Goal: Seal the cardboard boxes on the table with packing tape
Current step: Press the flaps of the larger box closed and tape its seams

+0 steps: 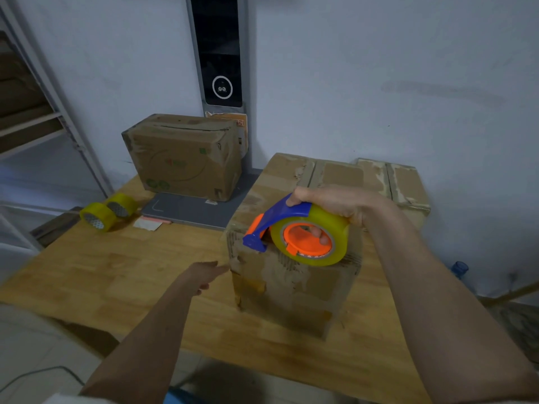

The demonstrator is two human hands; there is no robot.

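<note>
A worn cardboard box (pixel 291 287) stands near the middle of the wooden table (pixel 116 272). My right hand (pixel 335 202) grips a blue and orange tape dispenser (pixel 297 231) loaded with a yellowish roll, held at the box's near top edge. My left hand (pixel 208 272) reaches toward the box's left side with fingers straight, its tips at the box's left corner. A second box (pixel 183 158) sits at the back left against the wall. A third box (pixel 405 185) stands behind the near one on the right.
Two spare yellow tape rolls (pixel 108 211) lie at the table's left edge, beside a scrap of paper (pixel 148 223). A grey flat scale (pixel 198 211) lies under the back box. A tall dark device (pixel 221 53) is mounted on the wall. Metal shelving (pixel 38 112) stands on the left.
</note>
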